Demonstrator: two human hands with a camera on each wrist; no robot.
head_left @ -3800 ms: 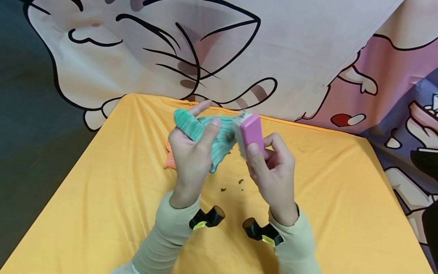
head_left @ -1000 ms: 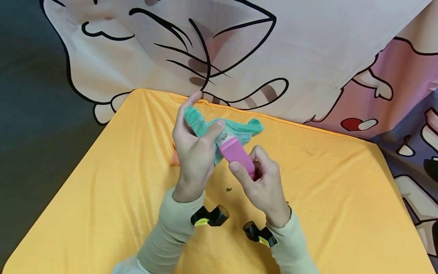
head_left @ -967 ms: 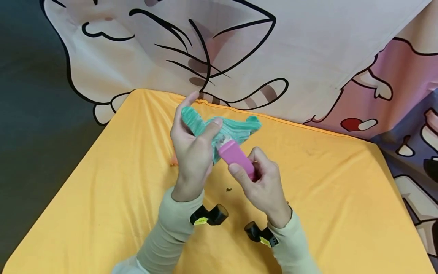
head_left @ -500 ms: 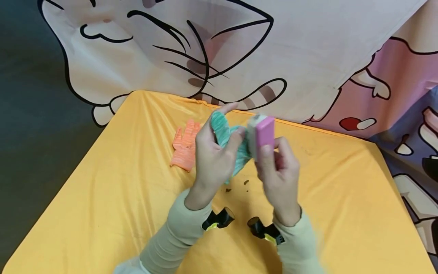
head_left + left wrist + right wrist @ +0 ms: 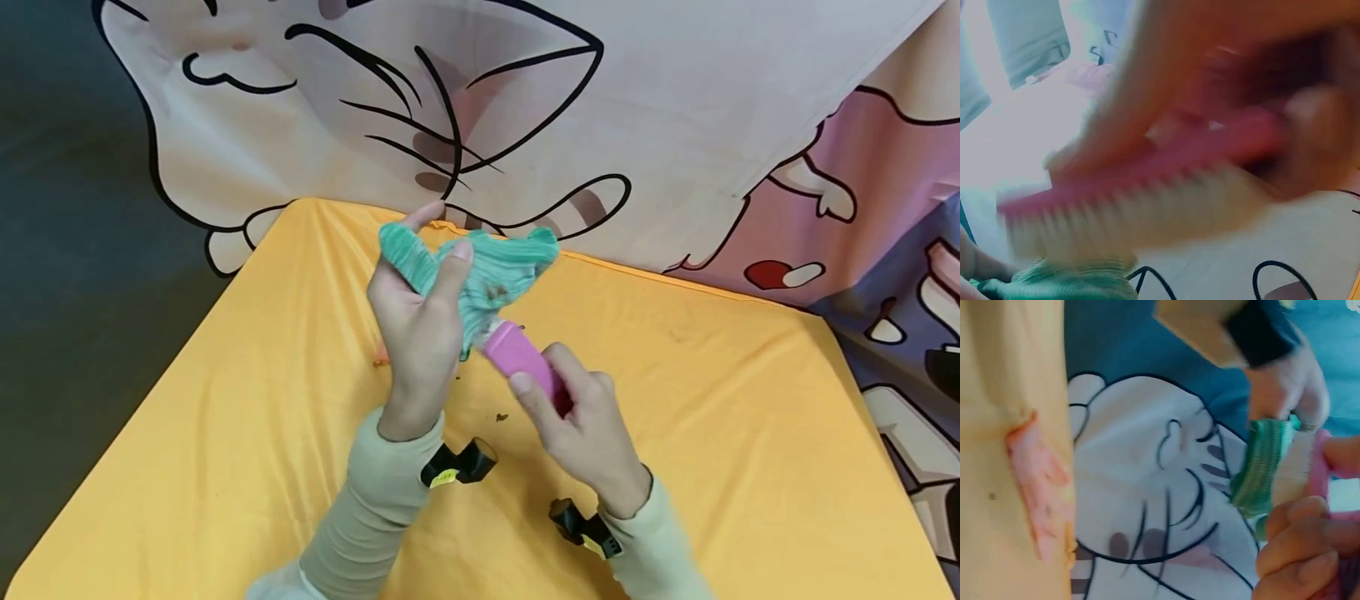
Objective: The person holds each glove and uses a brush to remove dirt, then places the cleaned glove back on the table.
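Observation:
In the head view, my left hand [image 5: 416,333] holds a green knit glove [image 5: 510,254] above the table, thumb pressed on its front. A brown smudge shows on the glove's lower part. My right hand [image 5: 588,429] grips a pink scrub brush [image 5: 520,354], with its pale bristles at the glove's lower edge. The left wrist view shows the brush [image 5: 1147,165] blurred, its bristles facing down just above the glove [image 5: 1072,281]. Seen from the right wrist, the bristles [image 5: 1294,465] lie against the glove [image 5: 1260,465].
An orange glove [image 5: 1038,487] lies on the yellow tablecloth [image 5: 247,400], mostly hidden behind my left hand in the head view. Small brown crumbs [image 5: 501,417] are scattered below the hands. A cartoon-printed cloth [image 5: 675,125] hangs behind the table.
Since half a second ago, my left hand and the green glove have moved left, covering most of the orange glove. The brush has swung down and left from the glove's right side to its lower edge.

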